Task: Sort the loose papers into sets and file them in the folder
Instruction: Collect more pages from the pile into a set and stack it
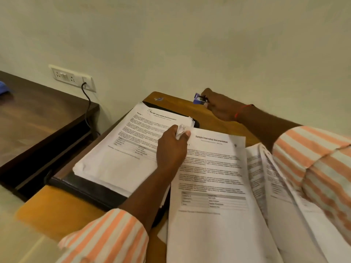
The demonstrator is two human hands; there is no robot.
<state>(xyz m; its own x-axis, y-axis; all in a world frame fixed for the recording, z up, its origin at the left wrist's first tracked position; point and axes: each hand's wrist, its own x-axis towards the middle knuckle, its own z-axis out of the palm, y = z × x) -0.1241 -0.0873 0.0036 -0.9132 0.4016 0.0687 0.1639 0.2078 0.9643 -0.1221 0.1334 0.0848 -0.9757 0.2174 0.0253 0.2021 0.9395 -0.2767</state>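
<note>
A thick stack of printed papers (pixel 121 149) lies on an open black folder (pixel 89 188) on the small wooden table. To its right lies a looser set of printed sheets (pixel 214 179), with more fanned sheets (pixel 266 177) beside it. My left hand (pixel 171 149) pinches the top left corner of the loose set, where the paper is crumpled between thumb and fingers. At the table's far edge by the wall, my right hand (pixel 220 107) grips a small blue stapler (pixel 199 99).
The small wooden table (pixel 45 211) stands against a pale wall. A dark wooden desk (pixel 38 114) is at the left, with a blue thing at its edge. A wall socket (pixel 72 77) has a black cable plugged in. A small sticker (pixel 158 99) marks the table's far corner.
</note>
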